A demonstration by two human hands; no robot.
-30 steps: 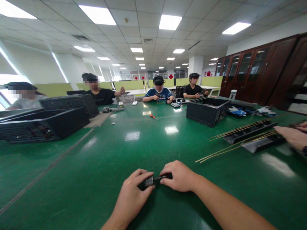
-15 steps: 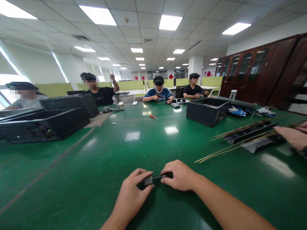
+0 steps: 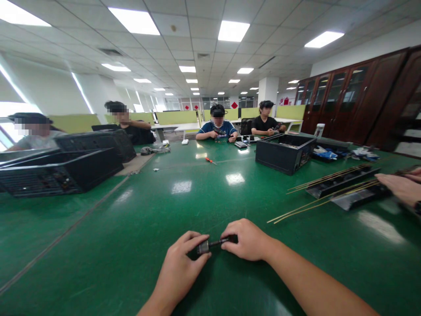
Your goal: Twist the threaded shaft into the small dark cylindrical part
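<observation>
Close to me, above the green tabletop [image 3: 158,210], my left hand [image 3: 179,261] pinches a small dark block with a grey face [image 3: 203,247] between thumb and fingers. A thin dark rod [image 3: 215,243] runs from that block to my right hand [image 3: 245,239]. The fingertips of my right hand are closed around the rod's black far end [image 3: 233,238]. The two parts look joined in one line, lying roughly level. Their exact kind is too small and dark to make out.
An orange screwdriver [image 3: 209,160] lies mid-table. Dark computer cases stand at left [image 3: 95,171] and right [image 3: 286,153]. Thin yellowish rods [image 3: 296,210] rest across dark metal channels [image 3: 355,195], beside a co-worker's hands [image 3: 399,188]. Several people sit around the table.
My right hand has shifted very slightly to the right; the grip of both hands looks the same. At the far left, a co-worker's raised hand has come down toward the head.
</observation>
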